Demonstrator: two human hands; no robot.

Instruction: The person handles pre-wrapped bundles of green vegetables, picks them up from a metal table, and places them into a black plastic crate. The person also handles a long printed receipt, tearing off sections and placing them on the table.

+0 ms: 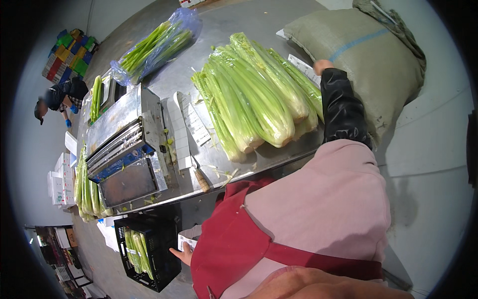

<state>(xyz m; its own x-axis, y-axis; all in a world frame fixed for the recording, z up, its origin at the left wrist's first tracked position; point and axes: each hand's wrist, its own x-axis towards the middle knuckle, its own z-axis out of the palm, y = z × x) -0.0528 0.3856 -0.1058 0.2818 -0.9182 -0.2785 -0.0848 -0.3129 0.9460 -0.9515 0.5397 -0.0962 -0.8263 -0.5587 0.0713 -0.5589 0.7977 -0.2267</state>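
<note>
My left hand [182,255] is low beside a black plastic crate [165,243], fingers spread. A curled strip of printed white labels [186,242] touches or overlaps its fingers; whether they grip it is unclear. My right hand [323,67], below a black sleeve cover [341,106], is at the edge of a stuffed woven sack [358,52]. It is blurred, so its grip cannot be made out. Another label strip [301,64] runs close to it, partly hidden by the sleeve. Plastic-wrapped celery bunches [254,97] are piled on the metal table [239,13] before me.
A knife [201,180] with a wooden handle lies near the table edge beside label strips [198,125]. To the left stands a metal wrapping machine [123,138]. Celery in a blue bag [157,46] lies behind it. A co-worker [61,93] in blue gloves bends beyond the table.
</note>
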